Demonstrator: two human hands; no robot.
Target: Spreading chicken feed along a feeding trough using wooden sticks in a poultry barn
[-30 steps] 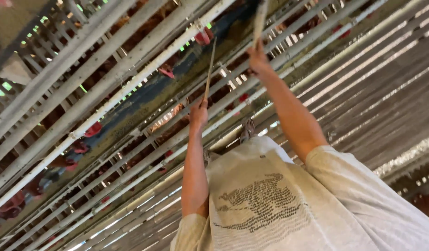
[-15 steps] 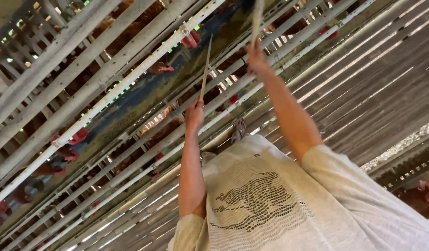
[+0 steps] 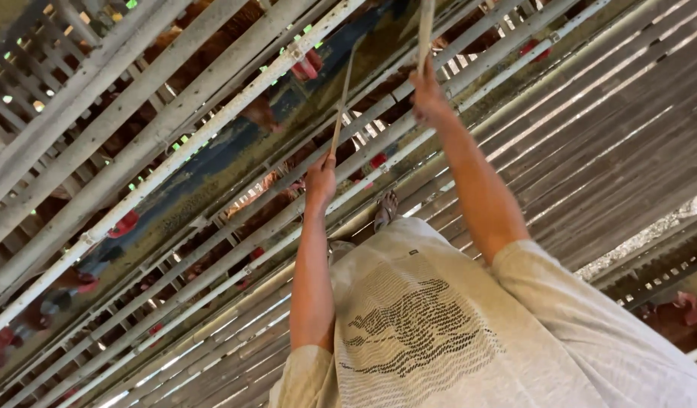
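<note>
My left hand point(image 3: 320, 180) is stretched out in front of me and grips the lower end of a thin pale stick point(image 3: 341, 98). That stick points into a long trough point(image 3: 235, 151) running diagonally along a row of cages. Farther out, my right hand point(image 3: 428, 97) is closed around a broader pale slat point(image 3: 425, 30) that runs out of the top of the view. Both arms reach from my light grey printed shirt point(image 3: 439, 332). My sandalled foot point(image 3: 385, 208) shows between the arms.
Brown hens with red combs point(image 3: 307, 64) poke their heads through the pale cage bars point(image 3: 99, 83) toward the trough. Another hen point(image 3: 126, 223) is lower left. A slatted floor point(image 3: 590, 128) spreads to the right, with more cages at the far right edge.
Both hands keep their hold on the sticks and have barely moved. The view has drifted a little, so the cages sit slightly further left.
</note>
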